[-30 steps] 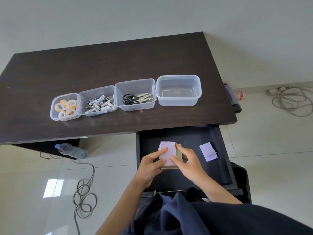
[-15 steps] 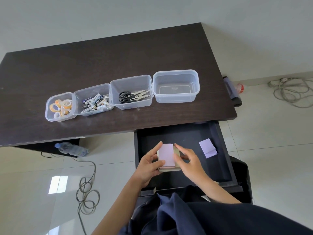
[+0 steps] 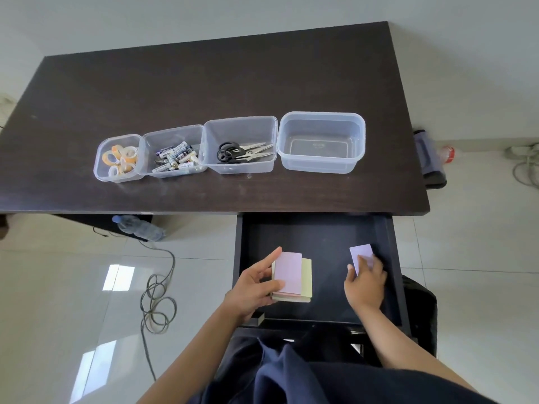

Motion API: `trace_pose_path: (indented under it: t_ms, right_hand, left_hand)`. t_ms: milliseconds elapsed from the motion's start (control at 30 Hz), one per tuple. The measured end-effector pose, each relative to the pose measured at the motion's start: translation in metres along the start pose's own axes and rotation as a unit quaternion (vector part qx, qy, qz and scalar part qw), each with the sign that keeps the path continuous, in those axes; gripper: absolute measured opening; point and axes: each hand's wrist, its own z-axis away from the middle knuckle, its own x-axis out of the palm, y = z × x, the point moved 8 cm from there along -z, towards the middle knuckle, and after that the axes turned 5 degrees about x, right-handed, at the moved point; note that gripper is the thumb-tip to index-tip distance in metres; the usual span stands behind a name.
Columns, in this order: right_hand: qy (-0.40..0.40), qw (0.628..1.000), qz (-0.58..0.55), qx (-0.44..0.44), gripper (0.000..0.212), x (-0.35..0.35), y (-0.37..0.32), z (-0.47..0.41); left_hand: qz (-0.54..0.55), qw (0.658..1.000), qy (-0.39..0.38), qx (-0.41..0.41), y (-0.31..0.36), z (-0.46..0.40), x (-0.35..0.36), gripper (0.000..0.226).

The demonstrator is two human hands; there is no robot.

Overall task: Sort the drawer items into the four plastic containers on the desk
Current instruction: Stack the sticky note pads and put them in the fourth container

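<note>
The stack of sticky-note pads [image 3: 291, 277] sits low in the open drawer [image 3: 320, 228], the left hand [image 3: 253, 290] gripping it with thumb curled over the pink top pad and fingers along its far edge. The right hand [image 3: 366, 282] rests its fingers on the lone purple pad [image 3: 361, 253] near the drawer's right wall; whether it pinches it I cannot tell. The stack looks uneven, so lifting it one-handed toward the empty container [image 3: 320, 167] on the desk [image 3: 204, 97] could let pads slide apart and drop.

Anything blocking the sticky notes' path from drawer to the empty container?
Nothing visible. The empty container sits open-topped at the row's right end, bare desk between it and the drawer, where the left hand holds the stack.
</note>
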Motion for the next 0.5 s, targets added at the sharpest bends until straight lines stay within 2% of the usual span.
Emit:
trace_pose_path:
  t_ms: [133, 367, 500]
  right_hand:
    - [0.0, 0.999, -0.048, 0.012, 0.026, -0.001, 0.004, -0.002]
    - [-0.01, 0.999, 0.028, 0.013, 0.024, 0.003, -0.002, 0.007]
    - [-0.077, 0.991, -0.108, 0.015, 0.023, 0.007, -0.009, 0.009]
  left_hand:
    - [-0.004, 1.0, 0.005, -0.004, -0.002, -0.001, -0.001, 0.062]
    - [-0.005, 1.0, 0.004, -0.003, 0.001, -0.004, 0.003, 0.06]
    - [-0.003, 1.0, -0.001, -0.003, 0.0, -0.004, 0.002, 0.059]
